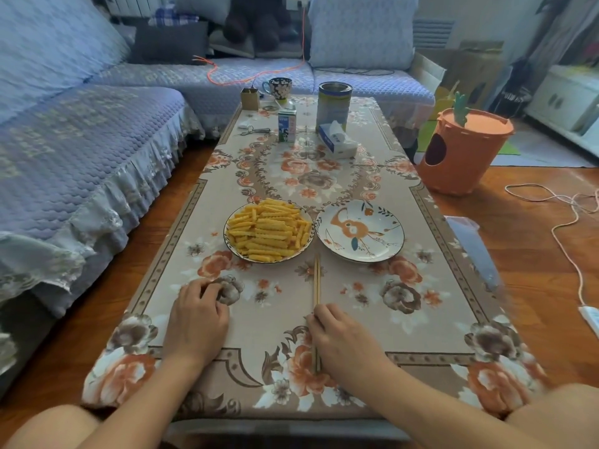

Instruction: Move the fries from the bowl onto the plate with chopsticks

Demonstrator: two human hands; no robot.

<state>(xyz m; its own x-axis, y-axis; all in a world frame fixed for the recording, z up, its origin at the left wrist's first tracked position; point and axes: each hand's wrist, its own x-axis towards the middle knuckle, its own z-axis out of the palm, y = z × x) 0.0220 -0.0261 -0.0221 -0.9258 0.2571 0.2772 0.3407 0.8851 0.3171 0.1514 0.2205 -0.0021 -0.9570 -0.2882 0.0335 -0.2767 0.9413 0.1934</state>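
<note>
A bowl (227, 236) heaped with yellow crinkle-cut fries (269, 230) sits mid-table. A white plate (382, 251) with an orange painted pattern stands right beside it, with nothing on it. A pair of wooden chopsticks (316, 280) lies on the cloth, tips pointing at the gap between bowl and plate. My right hand (343, 338) lies over the chopsticks' near part, its fingers curled round them. My left hand (197, 322) rests on the cloth below the bowl, fingers loosely curled, holding nothing.
The low table (437, 286) has a floral cloth. At its far end stand a milk carton (287, 126), a tissue box (337, 140), a tall tin (334, 105) and a mug (280, 87). A blue sofa (81, 150) runs along the left; an orange bin (463, 150) stands right.
</note>
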